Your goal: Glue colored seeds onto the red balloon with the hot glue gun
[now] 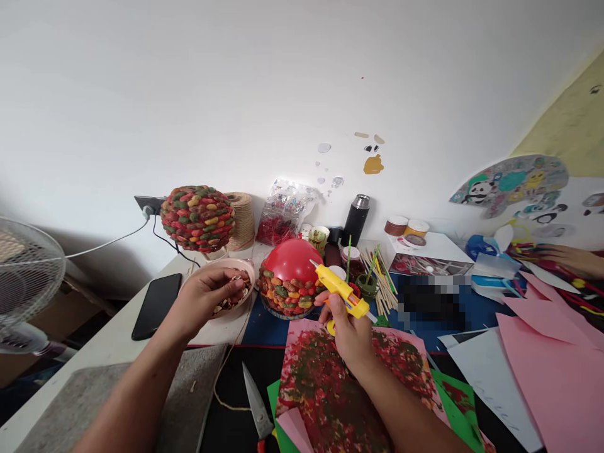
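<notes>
My right hand is wrapped round a yellow hot glue gun, its nozzle pointing up and left in front of a red balloon. Painted shells in red, orange, brown and green cover the balloon's lower part in rows; its top is bare. Over a pale pink bowl of brownish shells, my left hand pinches thumb and fingers together. What sits between those fingertips is too small to make out.
A shell-covered ball stands at the back left by a twine spool. A phone lies left of the bowl. Scissors and paint-smeared paper lie in front. Behind stands a black flask. Another person's hand is far right.
</notes>
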`<state>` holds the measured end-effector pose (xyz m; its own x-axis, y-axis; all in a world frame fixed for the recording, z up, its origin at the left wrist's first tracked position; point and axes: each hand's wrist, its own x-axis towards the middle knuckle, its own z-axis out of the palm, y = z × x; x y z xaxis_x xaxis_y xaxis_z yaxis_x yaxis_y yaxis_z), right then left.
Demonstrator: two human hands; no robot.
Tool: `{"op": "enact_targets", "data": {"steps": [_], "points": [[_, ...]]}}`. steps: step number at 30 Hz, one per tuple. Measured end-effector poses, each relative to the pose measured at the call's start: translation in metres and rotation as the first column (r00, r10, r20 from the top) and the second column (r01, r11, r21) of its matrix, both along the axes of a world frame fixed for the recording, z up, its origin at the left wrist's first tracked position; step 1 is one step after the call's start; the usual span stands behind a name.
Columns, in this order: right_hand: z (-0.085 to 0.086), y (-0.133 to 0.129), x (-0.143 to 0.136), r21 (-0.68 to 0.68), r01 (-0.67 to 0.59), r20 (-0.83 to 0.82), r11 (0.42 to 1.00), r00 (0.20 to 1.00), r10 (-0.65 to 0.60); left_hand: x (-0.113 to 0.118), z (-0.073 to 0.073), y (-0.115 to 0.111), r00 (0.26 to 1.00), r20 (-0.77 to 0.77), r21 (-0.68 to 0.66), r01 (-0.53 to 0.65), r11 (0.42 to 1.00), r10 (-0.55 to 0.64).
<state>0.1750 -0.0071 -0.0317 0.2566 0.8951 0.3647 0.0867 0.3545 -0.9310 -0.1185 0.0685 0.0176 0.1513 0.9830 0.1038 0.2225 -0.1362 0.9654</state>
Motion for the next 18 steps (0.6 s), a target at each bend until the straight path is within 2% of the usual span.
{"op": "enact_targets", "data": {"steps": [2, 5, 10, 13, 18], "points": [[0.001, -0.001, 0.000, 0.007, -0.005, 0.007, 1.000, 1.000, 0.005, 0.003, -0.001, -0.002, 0.996, 0.081, -0.054, 0.025, 0.998, -0.021], [0.002, -0.003, 0.000, 0.021, -0.013, 0.021, 1.000, 1.000, 0.013, 0.012, 0.002, -0.006, 0.959, 0.280, -0.169, 0.085, 0.982, -0.034], [0.003, -0.003, 0.001, 0.048, -0.028, 0.057, 0.998, 0.998, 0.025, 0.026, 0.013, -0.010, 0.811, 0.583, -0.275, 0.244, 0.930, -0.041], [0.006, -0.003, 0.003, 0.079, -0.047, 0.122, 0.996, 0.992, 0.037, 0.028, 0.018, -0.008, 0.759, 0.651, -0.334, 0.265, 0.904, 0.018], [0.010, -0.004, 0.003, 0.127, -0.067, 0.175, 0.990, 0.984, 0.044, 0.029, 0.021, -0.007, 0.748, 0.652, -0.410, 0.209, 0.888, 0.124]]}}
